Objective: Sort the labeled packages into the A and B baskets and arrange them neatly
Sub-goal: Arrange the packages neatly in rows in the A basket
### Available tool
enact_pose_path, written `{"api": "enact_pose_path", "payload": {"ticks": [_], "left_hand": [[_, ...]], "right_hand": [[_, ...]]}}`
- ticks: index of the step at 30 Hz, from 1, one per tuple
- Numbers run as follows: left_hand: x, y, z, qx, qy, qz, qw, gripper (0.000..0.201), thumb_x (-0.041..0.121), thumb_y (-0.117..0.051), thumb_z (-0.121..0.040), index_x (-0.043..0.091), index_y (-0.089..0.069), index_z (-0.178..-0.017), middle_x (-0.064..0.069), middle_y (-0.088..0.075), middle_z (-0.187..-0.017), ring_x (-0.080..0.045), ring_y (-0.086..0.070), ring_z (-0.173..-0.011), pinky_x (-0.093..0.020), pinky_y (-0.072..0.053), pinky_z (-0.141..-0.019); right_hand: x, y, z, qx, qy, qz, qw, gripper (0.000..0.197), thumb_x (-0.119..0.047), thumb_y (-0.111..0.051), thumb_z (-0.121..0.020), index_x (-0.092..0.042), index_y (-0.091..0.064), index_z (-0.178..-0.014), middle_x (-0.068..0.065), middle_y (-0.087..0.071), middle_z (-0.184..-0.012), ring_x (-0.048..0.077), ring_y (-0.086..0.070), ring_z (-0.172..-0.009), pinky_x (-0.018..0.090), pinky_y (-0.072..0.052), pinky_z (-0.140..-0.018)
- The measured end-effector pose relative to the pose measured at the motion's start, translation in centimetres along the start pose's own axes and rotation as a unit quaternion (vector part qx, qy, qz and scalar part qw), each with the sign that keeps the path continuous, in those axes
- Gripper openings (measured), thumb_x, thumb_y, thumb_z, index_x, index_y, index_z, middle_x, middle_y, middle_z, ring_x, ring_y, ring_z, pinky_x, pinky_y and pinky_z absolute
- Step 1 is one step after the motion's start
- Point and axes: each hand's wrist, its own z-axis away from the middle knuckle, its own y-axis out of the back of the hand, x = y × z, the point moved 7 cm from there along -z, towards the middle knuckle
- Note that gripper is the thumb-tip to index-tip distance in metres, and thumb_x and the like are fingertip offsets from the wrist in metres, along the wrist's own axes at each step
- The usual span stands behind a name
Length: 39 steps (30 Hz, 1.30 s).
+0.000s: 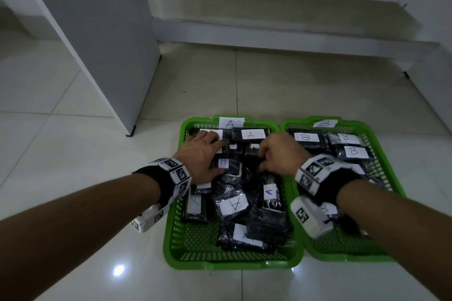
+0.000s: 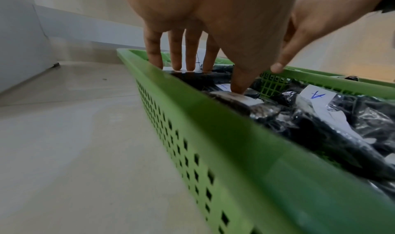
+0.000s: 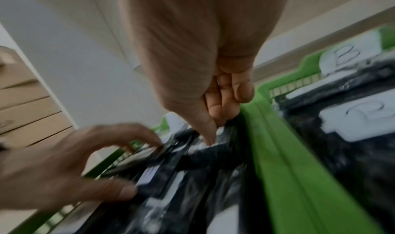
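Two green baskets stand side by side on the floor: basket A point(image 1: 232, 264) on the left, basket B point(image 1: 347, 255) on the right. Both hold several black plastic packages with white labels, such as a red A point(image 1: 252, 134) and a B point(image 1: 305, 138). My left hand point(image 1: 208, 151) lies over the far left packages in basket A with straight fingers point(image 2: 175, 52), and its thumb presses on a label. My right hand point(image 1: 274, 154) is curled over basket A's far right part. Its thumb and fingers point(image 3: 213, 119) pinch the edge of a black package point(image 3: 205, 155). The right wrist view is blurred.
A grey cabinet panel point(image 1: 110, 44) stands on the tiled floor point(image 1: 73, 154) to the left of the baskets. A low white ledge point(image 1: 269, 32) runs along the back. Cardboard boxes point(image 3: 21, 102) show at the left in the right wrist view.
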Motion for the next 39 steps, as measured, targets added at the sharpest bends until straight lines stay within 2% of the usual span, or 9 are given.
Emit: {"api": "enact_pose_path", "payload": {"ticks": [3, 6, 9, 13, 17, 21, 28, 36, 39], "left_hand": [[0.1, 0.3, 0.2, 0.017, -0.009, -0.013, 1.000, 0.080, 0.067, -0.054, -0.082, 0.022, -0.039, -0.146, -0.003, -0.039, -0.146, -0.025, -0.035, -0.134, -0.046, -0.033, -0.112], [0.4, 1.2, 0.5, 0.061, -0.043, -0.011, 0.997, 0.069, 0.064, -0.049, -0.083, 0.018, -0.050, -0.135, -0.005, -0.047, -0.137, -0.025, -0.042, -0.127, -0.045, -0.038, -0.106], [1.2, 1.8, 0.9, 0.105, -0.094, 0.023, 0.990, 0.049, 0.055, -0.049, -0.087, 0.018, -0.060, -0.117, -0.001, -0.055, -0.116, -0.022, -0.051, -0.108, -0.041, -0.044, -0.092], [2.9, 1.5, 1.4, 0.111, -0.144, 0.055, 0.982, 0.027, 0.039, -0.053, -0.088, 0.018, -0.063, -0.102, 0.000, -0.057, -0.106, -0.019, -0.054, -0.097, -0.039, -0.047, -0.085], [4.3, 1.2, 1.6, 0.094, -0.167, 0.074, 0.979, 0.022, 0.034, -0.052, -0.087, 0.018, -0.063, -0.096, 0.001, -0.057, -0.102, -0.019, -0.053, -0.096, -0.038, -0.047, -0.085], [5.5, 0.6, 1.8, 0.022, -0.181, 0.105, 0.978, 0.025, 0.045, -0.053, -0.090, 0.022, -0.062, -0.093, 0.004, -0.056, -0.099, -0.014, -0.055, -0.090, -0.035, -0.052, -0.077], [6.0, -1.2, 3.0, -0.052, -0.169, 0.074, 0.982, 0.054, 0.066, -0.057, -0.082, 0.023, -0.058, -0.114, 0.007, -0.056, -0.109, -0.015, -0.058, -0.087, -0.033, -0.052, -0.076], [6.0, -0.7, 4.7, -0.005, -0.176, 0.070, 0.982, 0.052, 0.058, -0.060, -0.084, 0.020, -0.057, -0.119, 0.002, -0.056, -0.115, -0.017, -0.056, -0.102, -0.028, -0.050, -0.082], [6.9, -0.2, 4.7, 0.019, -0.181, 0.092, 0.979, 0.038, 0.048, -0.059, -0.085, 0.019, -0.061, -0.108, 0.001, -0.058, -0.108, -0.018, -0.056, -0.100, -0.028, -0.050, -0.080]], "right_hand": [[2.4, 2.8, -0.5, 0.053, -0.024, -0.015, 0.998, 0.020, -0.010, -0.084, -0.078, -0.017, -0.081, -0.096, -0.003, -0.076, -0.093, 0.007, -0.063, -0.076, 0.021, -0.051, -0.079], [3.2, 2.7, 0.0, 0.038, -0.013, -0.013, 0.999, 0.016, -0.016, -0.083, -0.081, -0.019, -0.081, -0.096, -0.006, -0.077, -0.092, 0.007, -0.066, -0.079, 0.026, -0.056, -0.086], [2.0, 1.2, 1.4, -0.007, 0.043, 0.036, 0.998, 0.026, -0.041, -0.078, -0.084, -0.022, -0.078, -0.102, -0.007, -0.069, -0.093, 0.013, -0.065, -0.093, 0.033, -0.055, -0.088], [1.2, -2.2, 2.2, -0.063, 0.096, 0.243, 0.963, 0.064, -0.078, -0.062, -0.076, -0.020, -0.075, -0.100, -0.001, -0.052, -0.107, 0.018, -0.040, -0.106, 0.039, -0.036, -0.097], [1.7, -2.0, 1.7, -0.053, 0.074, 0.140, 0.986, 0.040, -0.061, -0.078, -0.075, -0.023, -0.073, -0.088, -0.006, -0.051, -0.109, 0.015, -0.037, -0.109, 0.040, -0.030, -0.103], [2.0, -0.7, 1.1, 0.002, 0.075, 0.057, 0.996, 0.023, -0.047, -0.081, -0.078, -0.028, -0.069, -0.084, -0.010, -0.054, -0.104, 0.011, -0.040, -0.104, 0.034, -0.029, -0.094], [1.4, -1.2, 1.3, 0.076, 0.090, 0.179, 0.977, 0.025, -0.046, -0.064, -0.093, -0.024, -0.077, -0.091, -0.006, -0.062, -0.091, 0.017, -0.047, -0.099, 0.036, -0.034, -0.092], [-0.1, -1.7, 3.4, 0.060, 0.105, 0.200, 0.972, 0.014, -0.024, -0.063, -0.088, -0.017, -0.072, -0.079, -0.001, -0.060, -0.078, 0.019, -0.052, -0.090, 0.036, -0.039, -0.087], [-1.7, -2.1, 5.5, 0.019, 0.125, 0.083, 0.989, 0.016, -0.026, -0.062, -0.086, -0.017, -0.069, -0.075, 0.000, -0.066, -0.075, 0.018, -0.061, -0.077, 0.031, -0.049, -0.067]]}}
